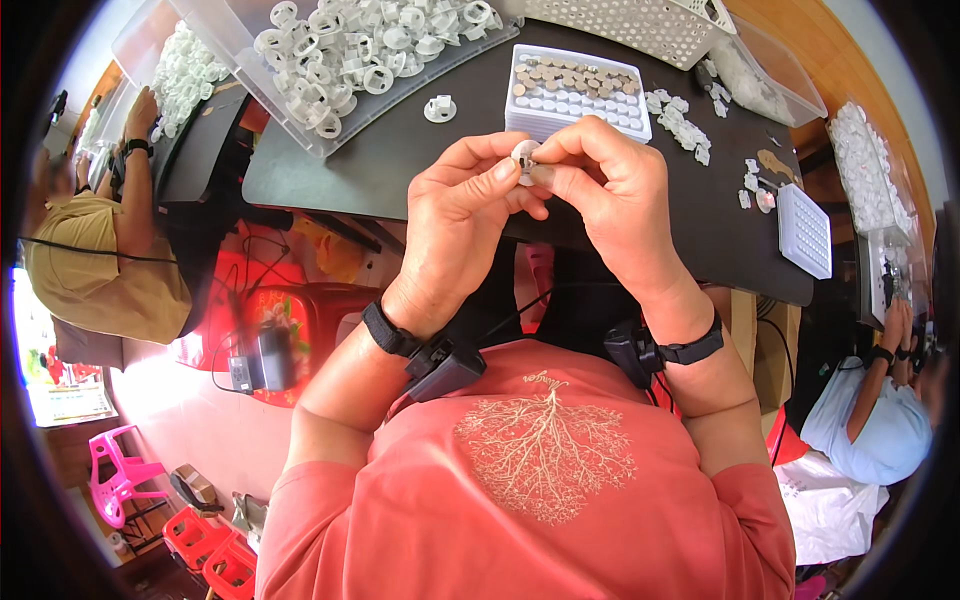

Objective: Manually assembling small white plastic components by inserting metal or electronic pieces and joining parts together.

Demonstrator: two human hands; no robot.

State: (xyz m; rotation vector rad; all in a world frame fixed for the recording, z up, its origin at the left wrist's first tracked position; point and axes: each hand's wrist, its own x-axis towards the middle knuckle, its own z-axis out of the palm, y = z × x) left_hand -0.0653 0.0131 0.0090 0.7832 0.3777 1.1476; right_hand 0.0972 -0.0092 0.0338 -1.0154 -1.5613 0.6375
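Above the near edge of the dark table, both my hands are closed on one small white plastic housing [523, 153]. My left hand [445, 215] pinches it between thumb and fingers. From the other side, the thumb and forefinger of my right hand [625, 195] press on it; fingertips cover much of it. Just beyond lies a loose white housing [440, 109] with a round flange. A white tray [520, 108] behind my hands carries several round silvery discs resembling button cells. To its right, small white plastic parts [680, 128] are scattered in a cluster.
A clear bin [318, 140] heaped with white housings stands far left on the table [320, 180]. Beyond the tray sits a perforated white basket [640, 30]. At right lies a white gridded tray [803, 232]. Other people work at left [110, 260] and right [860, 420].
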